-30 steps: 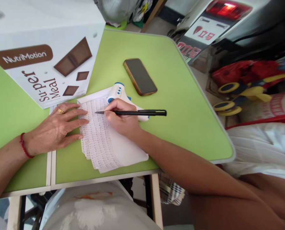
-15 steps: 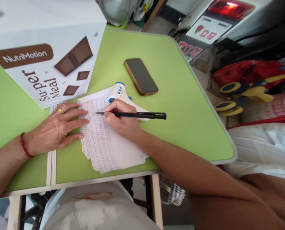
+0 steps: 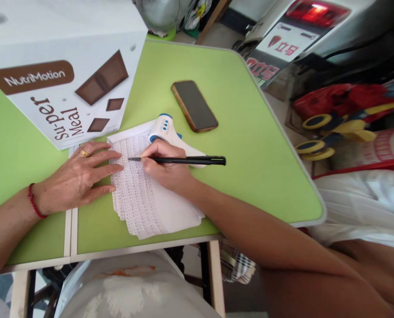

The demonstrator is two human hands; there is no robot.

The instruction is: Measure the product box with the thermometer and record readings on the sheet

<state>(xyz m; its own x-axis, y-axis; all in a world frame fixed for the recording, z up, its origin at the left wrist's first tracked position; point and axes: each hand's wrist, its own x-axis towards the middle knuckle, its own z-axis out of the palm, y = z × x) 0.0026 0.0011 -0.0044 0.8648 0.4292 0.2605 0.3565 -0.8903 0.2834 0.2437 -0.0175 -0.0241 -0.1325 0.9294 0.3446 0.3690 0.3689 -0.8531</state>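
Note:
My left hand point(image 3: 84, 174), with a gold ring and a red cord bracelet, lies with fingers spread. Its fingertips rest at the left edge of a stack of written paper sheets point(image 3: 140, 194). At the right, another person's hand point(image 3: 166, 161) grips a black pen point(image 3: 197, 160), its tip over the writing. That forearm comes in from the right, above a bare leg. My right hand is out of view. Beyond the pen lies a white and blue infrared thermometer point(image 3: 173, 137), partly covered by that person's hand.
A large white NutriMotion box point(image 3: 94, 115) stands on the green folding table point(image 3: 243, 132) at the left. A phone point(image 3: 197, 106) lies farther back. Right of the table are a vehicle's tail light point(image 3: 317, 12) and yellow-handled items point(image 3: 317, 121). My lap point(image 3: 127, 287) sits below the near edge.
The other person's hand and the pen have shifted slightly left across the writing. My left hand, the sheets and the phone stay in place.

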